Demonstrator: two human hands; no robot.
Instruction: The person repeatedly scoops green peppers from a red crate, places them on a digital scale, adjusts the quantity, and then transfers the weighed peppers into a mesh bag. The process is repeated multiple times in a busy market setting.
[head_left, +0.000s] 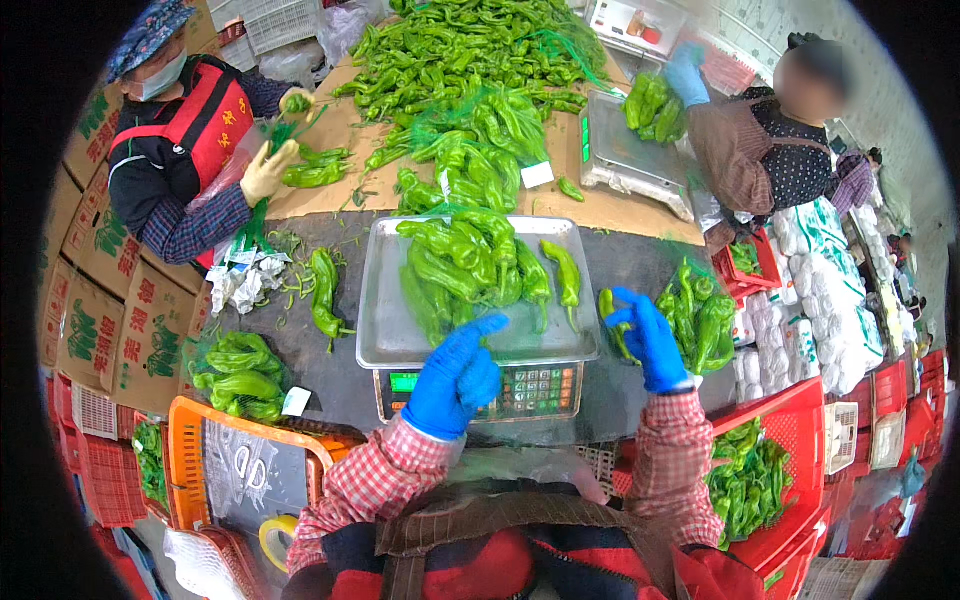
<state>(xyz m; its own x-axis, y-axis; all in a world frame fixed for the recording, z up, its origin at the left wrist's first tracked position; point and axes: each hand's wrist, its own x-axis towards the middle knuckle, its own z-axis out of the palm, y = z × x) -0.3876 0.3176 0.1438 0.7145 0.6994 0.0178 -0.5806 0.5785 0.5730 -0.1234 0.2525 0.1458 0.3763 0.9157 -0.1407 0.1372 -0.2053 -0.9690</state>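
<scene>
My left hand (459, 381), in a blue glove, is at the front rim of the weighing scale's metal pan (379, 330). Its index finger points right over the pan; whether the fingers pinch the netting is unclear. A green mesh bag of long green peppers (461, 262) lies in the pan, with one loose pepper (564, 281) on its right. My right hand (654, 343), also blue-gloved, has its fingers apart at a single green pepper (616, 326) beside the scale. Just right of that hand sits a netted bundle of peppers (697, 319).
Another netted bundle (244, 375) and a loose pepper (325, 292) lie left. Behind the scale rises a large pepper heap (472, 52). Co-workers stand at far left (180, 142) and far right (787, 142), near a second scale (637, 169). Orange (187, 450) and red crates (802, 457) flank me.
</scene>
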